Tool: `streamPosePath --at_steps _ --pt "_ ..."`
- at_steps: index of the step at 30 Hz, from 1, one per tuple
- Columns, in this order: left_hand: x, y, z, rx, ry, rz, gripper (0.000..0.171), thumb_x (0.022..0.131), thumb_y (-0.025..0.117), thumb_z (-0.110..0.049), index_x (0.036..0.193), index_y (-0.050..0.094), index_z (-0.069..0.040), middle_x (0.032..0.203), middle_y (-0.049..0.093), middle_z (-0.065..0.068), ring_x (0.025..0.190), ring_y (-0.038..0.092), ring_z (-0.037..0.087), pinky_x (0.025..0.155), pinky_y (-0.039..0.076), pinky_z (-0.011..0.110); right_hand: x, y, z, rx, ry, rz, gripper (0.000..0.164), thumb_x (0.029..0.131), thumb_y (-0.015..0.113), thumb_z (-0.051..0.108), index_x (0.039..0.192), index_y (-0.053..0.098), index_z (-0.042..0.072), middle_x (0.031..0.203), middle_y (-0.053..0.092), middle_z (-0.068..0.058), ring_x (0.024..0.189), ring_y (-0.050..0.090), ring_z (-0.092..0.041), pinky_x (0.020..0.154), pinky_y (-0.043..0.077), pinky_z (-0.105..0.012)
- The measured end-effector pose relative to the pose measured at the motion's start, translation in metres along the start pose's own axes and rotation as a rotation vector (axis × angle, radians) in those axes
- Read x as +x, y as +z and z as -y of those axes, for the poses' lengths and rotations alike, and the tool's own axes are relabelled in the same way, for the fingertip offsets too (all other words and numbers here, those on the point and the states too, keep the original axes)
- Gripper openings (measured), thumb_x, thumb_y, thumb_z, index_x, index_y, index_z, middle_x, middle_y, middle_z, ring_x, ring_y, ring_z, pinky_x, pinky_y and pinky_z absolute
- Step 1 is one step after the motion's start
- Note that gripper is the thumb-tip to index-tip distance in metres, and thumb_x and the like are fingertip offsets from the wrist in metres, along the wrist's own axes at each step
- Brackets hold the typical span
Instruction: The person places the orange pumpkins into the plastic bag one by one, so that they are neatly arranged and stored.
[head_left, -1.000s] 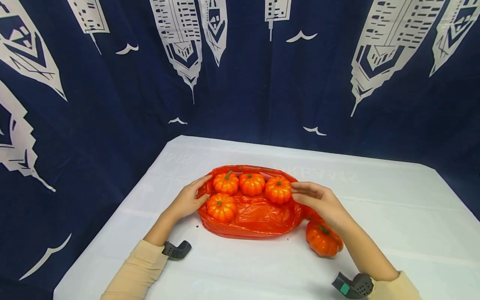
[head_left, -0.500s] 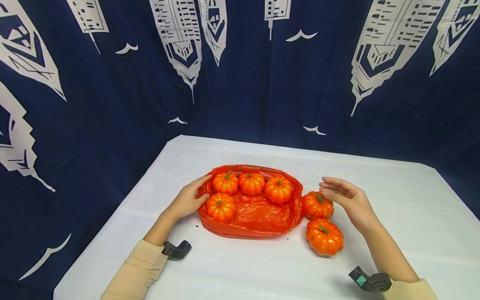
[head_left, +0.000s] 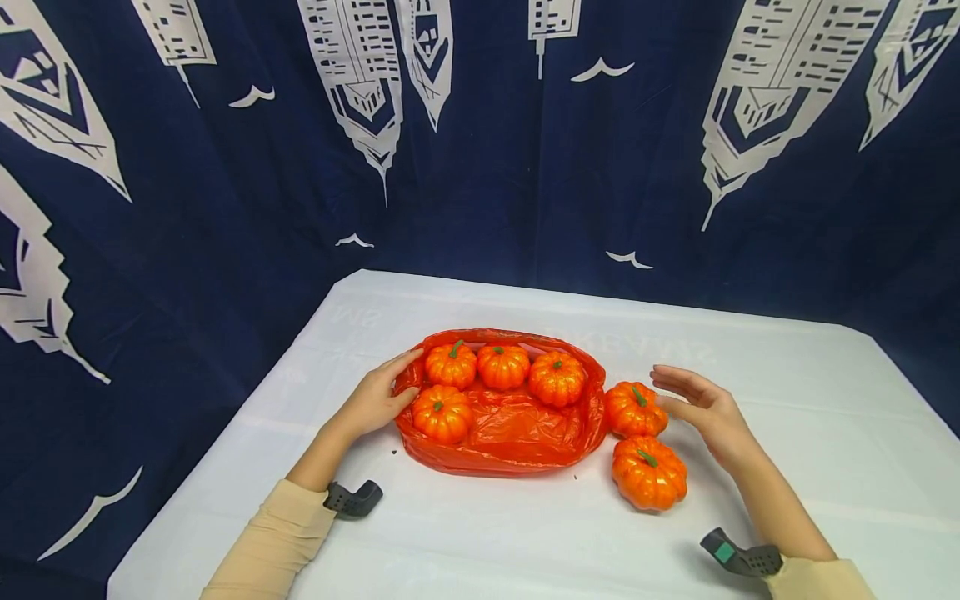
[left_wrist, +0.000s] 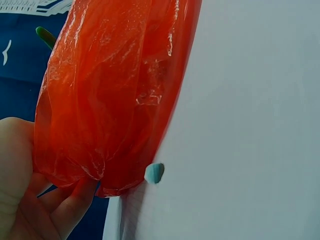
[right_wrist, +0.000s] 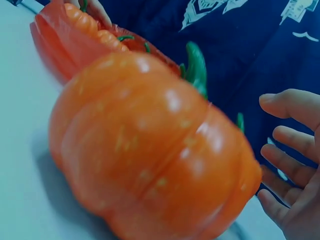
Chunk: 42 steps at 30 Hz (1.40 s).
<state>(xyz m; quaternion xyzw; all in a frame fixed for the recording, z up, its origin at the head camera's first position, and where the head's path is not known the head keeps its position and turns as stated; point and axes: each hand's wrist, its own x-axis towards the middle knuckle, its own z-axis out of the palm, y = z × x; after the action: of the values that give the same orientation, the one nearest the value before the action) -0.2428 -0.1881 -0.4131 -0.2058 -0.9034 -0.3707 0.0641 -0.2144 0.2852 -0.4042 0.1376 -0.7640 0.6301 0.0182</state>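
A red plastic bag (head_left: 517, 454) lies with its mouth spread wide on the white table, holding several small orange pumpkins (head_left: 443, 414) with green stems. My left hand (head_left: 378, 398) grips the bag's left rim; the left wrist view shows its fingers against the thin plastic. Right of the bag are two more pumpkins: the rear pumpkin (head_left: 630, 410) sits against the bag's side, and the front pumpkin (head_left: 649, 473) is just nearer to me. Beside the rear one, my right hand (head_left: 708, 417) is held with fingers spread and nothing in its grasp; the thumb overlaps that pumpkin's right edge.
The white tablecloth (head_left: 465, 542) spreads around the bag, with its far edge below a dark blue curtain (head_left: 480, 208) printed with white buildings. Black wrist devices (head_left: 354, 500) are worn on both arms. A few dark specks dot the cloth by the bag.
My right hand has drawn back rightward from the pumpkin at the bag's right end, then lowered slightly beside the rear loose pumpkin. The left hand and bag have stayed put.
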Motion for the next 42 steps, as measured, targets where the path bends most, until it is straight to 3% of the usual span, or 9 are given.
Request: streamPosePath --at_steps 4,10,13,21,31,38,42 --pt "0.001 0.000 0.000 -0.001 0.005 0.002 0.058 0.091 0.063 -0.007 0.145 0.044 -0.004 0.148 0.042 0.019 0.137 0.038 0.038 0.110 0.032 0.054 0.000 0.001 -0.009 -0.076 0.049 0.019 0.050 0.093 0.064 0.012 0.140 0.048 0.001 0.125 0.059 0.015 0.114 0.052 0.002 0.087 0.045 -0.011" --pt "0.001 0.001 0.000 -0.007 0.009 0.005 0.058 0.091 0.063 -0.007 0.146 0.043 -0.003 0.148 0.042 0.020 0.137 0.038 0.038 0.110 0.032 0.054 -0.001 0.003 -0.016 -0.141 0.098 0.062 0.063 0.092 0.067 0.015 0.146 0.039 0.000 0.142 0.048 -0.006 0.119 0.044 -0.001 0.089 0.044 -0.013" --pt "0.001 0.000 -0.001 -0.009 0.010 0.004 0.058 0.091 0.063 -0.007 0.146 0.043 -0.003 0.148 0.042 0.020 0.137 0.038 0.038 0.110 0.031 0.053 -0.001 0.004 -0.017 -0.149 0.107 0.065 0.064 0.091 0.068 0.016 0.146 0.039 -0.001 0.143 0.047 -0.011 0.116 0.048 0.000 0.089 0.044 -0.012" --pt "0.001 0.000 -0.001 -0.008 0.012 0.004 0.058 0.091 0.063 -0.006 0.146 0.043 -0.003 0.148 0.042 0.020 0.137 0.038 0.038 0.110 0.031 0.054 -0.001 0.007 -0.022 -0.110 0.128 0.077 0.068 0.089 0.070 0.017 0.146 0.037 -0.002 0.130 0.052 0.010 0.108 0.054 0.005 0.089 0.046 -0.013" --pt "0.001 0.001 0.000 -0.001 0.021 -0.001 0.058 0.091 0.063 -0.005 0.145 0.043 -0.002 0.147 0.043 0.021 0.136 0.038 0.040 0.109 0.031 0.055 -0.002 0.008 -0.025 -0.120 0.133 0.055 0.068 0.089 0.070 0.020 0.146 0.038 0.000 0.135 0.051 0.005 0.109 0.052 0.007 0.089 0.045 -0.012" --pt "0.000 0.001 0.001 -0.015 0.006 0.002 0.058 0.091 0.063 -0.006 0.145 0.044 -0.004 0.148 0.043 0.019 0.136 0.038 0.038 0.110 0.031 0.054 -0.003 0.007 -0.019 -0.069 0.115 0.027 0.064 0.090 0.069 0.014 0.145 0.040 -0.002 0.122 0.055 0.021 0.108 0.055 0.005 0.088 0.048 -0.014" --pt "0.000 0.001 0.001 -0.014 0.008 0.002 0.058 0.091 0.063 -0.006 0.145 0.044 -0.004 0.148 0.042 0.019 0.136 0.038 0.038 0.110 0.031 0.054 -0.003 0.007 -0.013 -0.052 0.093 0.021 0.062 0.089 0.069 0.010 0.144 0.042 0.000 0.121 0.055 0.023 0.108 0.055 0.004 0.087 0.049 -0.014"
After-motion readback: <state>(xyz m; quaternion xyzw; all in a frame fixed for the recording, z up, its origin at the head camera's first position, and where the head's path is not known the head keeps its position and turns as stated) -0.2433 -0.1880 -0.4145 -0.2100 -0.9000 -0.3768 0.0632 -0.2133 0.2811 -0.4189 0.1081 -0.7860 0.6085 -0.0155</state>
